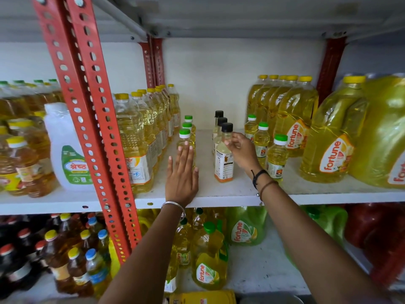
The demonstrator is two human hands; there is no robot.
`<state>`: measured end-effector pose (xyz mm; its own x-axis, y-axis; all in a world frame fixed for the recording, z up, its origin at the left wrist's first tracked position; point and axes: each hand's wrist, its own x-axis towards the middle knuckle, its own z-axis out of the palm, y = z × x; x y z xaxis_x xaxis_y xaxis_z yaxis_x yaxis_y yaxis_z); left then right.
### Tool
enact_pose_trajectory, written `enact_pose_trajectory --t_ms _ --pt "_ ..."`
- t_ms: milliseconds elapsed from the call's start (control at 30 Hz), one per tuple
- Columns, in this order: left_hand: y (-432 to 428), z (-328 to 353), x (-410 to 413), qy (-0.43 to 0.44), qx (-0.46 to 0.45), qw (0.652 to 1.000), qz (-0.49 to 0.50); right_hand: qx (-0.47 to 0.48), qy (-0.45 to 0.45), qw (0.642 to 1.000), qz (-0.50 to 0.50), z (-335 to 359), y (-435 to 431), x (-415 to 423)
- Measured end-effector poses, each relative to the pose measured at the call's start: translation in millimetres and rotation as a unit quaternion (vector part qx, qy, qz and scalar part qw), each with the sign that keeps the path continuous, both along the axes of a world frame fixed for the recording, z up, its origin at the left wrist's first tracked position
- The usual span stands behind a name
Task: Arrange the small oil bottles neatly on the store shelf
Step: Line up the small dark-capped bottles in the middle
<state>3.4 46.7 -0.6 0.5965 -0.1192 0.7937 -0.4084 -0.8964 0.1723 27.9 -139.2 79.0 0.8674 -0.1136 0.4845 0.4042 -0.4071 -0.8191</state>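
On the white shelf stand three rows of small oil bottles. A row of green-capped small bottles runs back on the left; my left hand lies flat against the front one, fingers straight and together. In the middle is a row of black-capped small bottles; my right hand pinches the front one at its shoulder. Three more green-capped small bottles stand in a row to the right, behind my right wrist.
Tall yellow-capped oil bottles line the left of the bay, large Fortune jugs the right. A red slotted upright crosses the left front. A white jug stands beyond it. More bottles fill the lower shelf.
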Motion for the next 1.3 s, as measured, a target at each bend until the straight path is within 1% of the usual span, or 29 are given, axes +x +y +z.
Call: enact_pose_trajectory --t_ms 200,300,433,633,800,1067,1200,1300 --pt "3 -4 1 0.005 0.0 1.0 -0.003 -0.058 -0.024 0.997 -0.046 -1 -1 6" --pt "2 -4 1 0.006 -0.002 1.0 -0.006 -0.05 -0.029 0.995 -0.078 0 -2 8" --pt "3 -4 0 0.005 -0.009 1.0 -0.014 -0.061 -0.034 0.993 -0.09 0 -2 5" --pt "2 -4 -1 0.004 -0.015 1.0 -0.014 -0.033 -0.026 0.999 -0.021 -7 -5 3" --pt "1 -4 -1 0.003 -0.016 1.0 -0.013 -0.019 -0.028 0.999 -0.035 -4 -5 3" --pt "0 -4 -2 0.01 -0.012 1.0 -0.01 -0.03 -0.035 0.998 -0.041 -5 -4 1" --pt "1 -4 -3 0.005 -0.015 1.0 -0.01 -0.05 -0.031 0.998 -0.004 -7 -3 -1" --pt "1 -4 -3 0.004 -0.017 1.0 -0.012 -0.064 -0.025 0.998 -0.003 -5 -4 -2"
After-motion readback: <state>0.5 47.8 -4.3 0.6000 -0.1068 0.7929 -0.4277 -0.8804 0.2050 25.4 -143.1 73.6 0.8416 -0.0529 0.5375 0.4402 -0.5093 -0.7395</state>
